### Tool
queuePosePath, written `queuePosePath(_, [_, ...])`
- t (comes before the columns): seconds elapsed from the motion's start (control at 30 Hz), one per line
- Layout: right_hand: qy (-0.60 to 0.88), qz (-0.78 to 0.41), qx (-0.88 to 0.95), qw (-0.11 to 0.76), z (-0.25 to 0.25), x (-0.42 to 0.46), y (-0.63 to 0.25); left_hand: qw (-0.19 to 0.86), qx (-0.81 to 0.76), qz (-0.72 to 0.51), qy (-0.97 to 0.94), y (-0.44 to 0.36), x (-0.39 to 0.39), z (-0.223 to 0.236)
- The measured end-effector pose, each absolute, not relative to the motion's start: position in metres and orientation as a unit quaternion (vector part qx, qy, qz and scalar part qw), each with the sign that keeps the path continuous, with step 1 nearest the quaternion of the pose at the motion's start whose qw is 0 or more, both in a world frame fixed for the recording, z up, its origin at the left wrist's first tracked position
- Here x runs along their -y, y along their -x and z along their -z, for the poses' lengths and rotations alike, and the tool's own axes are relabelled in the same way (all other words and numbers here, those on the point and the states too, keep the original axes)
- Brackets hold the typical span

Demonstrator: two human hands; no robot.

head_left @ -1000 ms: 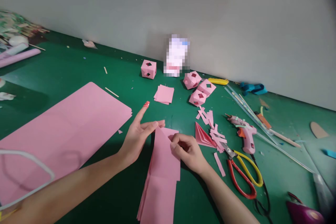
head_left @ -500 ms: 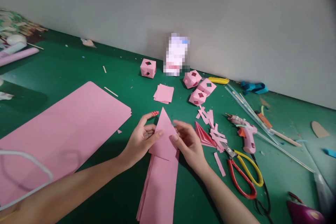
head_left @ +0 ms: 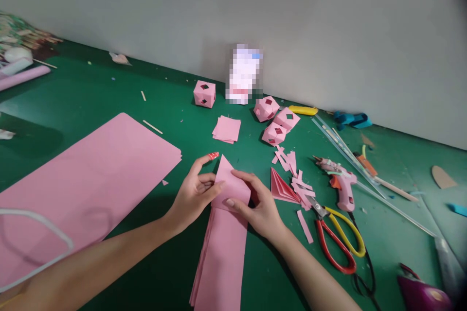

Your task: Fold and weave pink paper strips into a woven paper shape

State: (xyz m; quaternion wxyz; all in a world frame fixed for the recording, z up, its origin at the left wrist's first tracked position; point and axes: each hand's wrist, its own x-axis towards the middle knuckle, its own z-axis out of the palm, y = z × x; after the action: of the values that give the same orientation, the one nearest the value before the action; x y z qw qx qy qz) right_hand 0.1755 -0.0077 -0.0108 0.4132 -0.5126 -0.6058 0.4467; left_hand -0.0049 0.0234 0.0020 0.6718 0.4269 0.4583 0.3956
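Observation:
Between my hands is a folded piece of pink paper (head_left: 228,189), its pointed tip facing away from me. My left hand (head_left: 199,189) pinches its left edge, thumb on top, with red tape around the index fingertip. On the other side my right hand (head_left: 260,204) grips the right edge, thumb on the face and fingers bending the paper. Beneath it lies a stack of long pink paper strips (head_left: 224,262) running toward me. Small pink paper squares (head_left: 226,129) are piled just beyond.
A large pink sheet stack (head_left: 109,180) lies left. Several folded pink paper balls (head_left: 274,133) stand near a blurred upright screen (head_left: 243,73). To the right are paper scraps (head_left: 302,189), scissors (head_left: 337,238), a hot glue gun (head_left: 339,182) and glue sticks (head_left: 350,155).
My right hand has shifted slightly left and its fingers have curled the paper's right side inward. The paper's tip sits a little lower. My left hand keeps its grip.

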Motion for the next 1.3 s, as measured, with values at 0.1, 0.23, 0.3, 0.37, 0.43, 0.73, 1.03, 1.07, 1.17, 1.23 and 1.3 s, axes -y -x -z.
queuePosePath(0.1, [0.507, -0.433, 0.611, 0.427, 0.010, 0.006, -0.176, 0.675, -0.452, -0.398, -0.425, 0.006, -0.022, -0.002])
queuePosePath(0.23, [0.509, -0.447, 0.573, 0.462, 0.009, 0.004, -0.178, 0.637, -0.433, -0.440, -0.462, 0.007, -0.021, 0.003])
queuePosePath(0.3, [0.516, -0.471, 0.537, 0.473, 0.009, 0.003, -0.180, 0.586, -0.421, -0.479, -0.500, 0.007, -0.020, 0.006])
queuePosePath(0.37, [0.523, -0.498, 0.503, 0.475, 0.011, 0.003, -0.181, 0.563, -0.407, -0.489, -0.527, 0.007, -0.020, 0.008])
queuePosePath(0.43, [0.527, -0.517, 0.486, 0.468, 0.011, 0.003, -0.181, 0.586, -0.394, -0.463, -0.535, 0.006, -0.019, 0.008])
queuePosePath(0.73, [0.519, -0.499, 0.526, 0.452, 0.007, 0.003, -0.180, 0.632, -0.446, -0.415, -0.479, 0.004, -0.017, 0.004])
queuePosePath(1.03, [0.532, -0.493, 0.512, 0.460, 0.012, 0.003, -0.180, 0.623, -0.429, -0.419, -0.502, 0.005, -0.018, 0.007])
queuePosePath(1.07, [0.531, -0.491, 0.515, 0.460, 0.012, 0.003, -0.180, 0.621, -0.432, -0.418, -0.503, 0.005, -0.018, 0.007])
queuePosePath(1.17, [0.529, -0.478, 0.532, 0.457, 0.014, 0.003, -0.179, 0.614, -0.444, -0.420, -0.500, 0.005, -0.019, 0.007])
queuePosePath(1.23, [0.525, -0.472, 0.541, 0.457, 0.014, 0.004, -0.179, 0.605, -0.458, -0.421, -0.497, 0.005, -0.020, 0.006])
queuePosePath(1.3, [0.524, -0.477, 0.537, 0.458, 0.013, 0.004, -0.178, 0.593, -0.474, -0.424, -0.495, 0.005, -0.021, 0.005])
